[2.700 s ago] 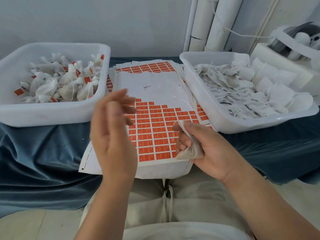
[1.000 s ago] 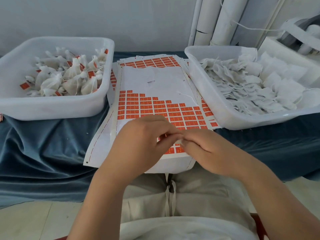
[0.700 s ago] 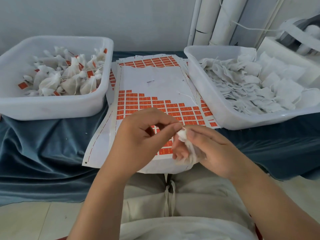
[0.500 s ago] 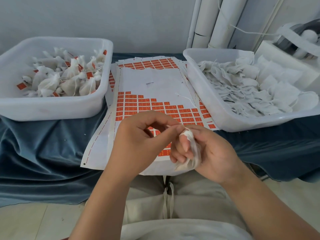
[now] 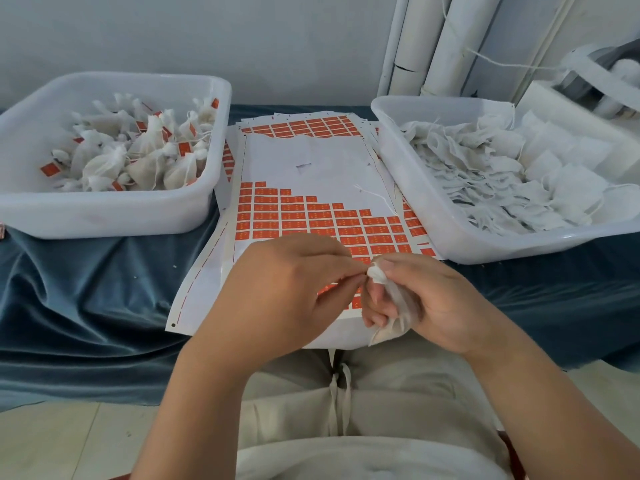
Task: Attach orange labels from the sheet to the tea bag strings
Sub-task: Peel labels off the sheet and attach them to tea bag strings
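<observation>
Tea bag (image 5: 394, 303) gripped in curled right hand (image 5: 446, 303) over near edge of label sheet (image 5: 311, 168). Left hand (image 5: 277, 296) pinching bag's top, thumb against forefinger, other fingers curled.

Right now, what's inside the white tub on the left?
The tub holds a pile of tied white tea bags, several with orange labels. Anything under the pile is covered.

One head-worn wide-angle view; faces forward and down across the surface (image 5: 86, 289); left hand (image 5: 277, 292), right hand (image 5: 440, 303) close below; wall (image 5: 207, 36) at top.
</observation>
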A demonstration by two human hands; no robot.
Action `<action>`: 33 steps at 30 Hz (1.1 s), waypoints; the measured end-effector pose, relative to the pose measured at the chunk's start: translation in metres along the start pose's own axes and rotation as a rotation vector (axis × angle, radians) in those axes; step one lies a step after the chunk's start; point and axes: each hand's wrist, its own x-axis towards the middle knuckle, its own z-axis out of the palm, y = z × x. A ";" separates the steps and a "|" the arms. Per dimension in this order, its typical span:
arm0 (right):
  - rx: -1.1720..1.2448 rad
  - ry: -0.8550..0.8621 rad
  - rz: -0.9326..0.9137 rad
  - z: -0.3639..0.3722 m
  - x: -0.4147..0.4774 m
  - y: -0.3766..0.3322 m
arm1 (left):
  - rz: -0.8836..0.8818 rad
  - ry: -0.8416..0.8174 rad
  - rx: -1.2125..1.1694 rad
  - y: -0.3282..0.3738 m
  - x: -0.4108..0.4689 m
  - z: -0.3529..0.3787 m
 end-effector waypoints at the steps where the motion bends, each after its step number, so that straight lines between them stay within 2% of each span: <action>1: -0.008 0.000 0.011 0.000 0.000 0.000 | -0.005 0.011 0.008 0.000 0.000 0.001; 5: 0.054 -0.033 0.022 -0.001 0.003 0.001 | -0.092 0.080 0.007 0.004 0.003 0.011; 10: 0.258 -0.035 0.086 -0.004 0.006 0.004 | -0.300 0.041 -0.215 0.003 0.005 0.021; 15: 0.304 0.028 0.164 -0.008 0.005 0.005 | -0.337 0.007 -0.249 -0.003 0.003 0.027; 18: 0.375 -0.008 0.203 -0.005 0.004 0.003 | -0.385 -0.054 -0.478 -0.009 0.002 0.031; 22: 0.594 -0.162 0.225 0.003 0.004 0.005 | -0.585 -0.153 -1.032 -0.004 0.001 0.036; 24: 0.720 -0.236 0.230 0.008 0.006 0.006 | -0.627 -0.165 -1.138 -0.001 0.001 0.035; 26: 0.787 -0.242 0.249 0.011 0.006 0.007 | -0.587 -0.142 -0.951 -0.002 0.002 0.029; 30: 0.737 -0.155 0.278 0.013 0.008 0.014 | -0.436 -0.034 -0.429 -0.002 0.003 0.014; 33: 0.746 -0.109 0.288 0.015 0.008 0.012 | -0.406 0.002 -0.254 0.004 0.003 0.012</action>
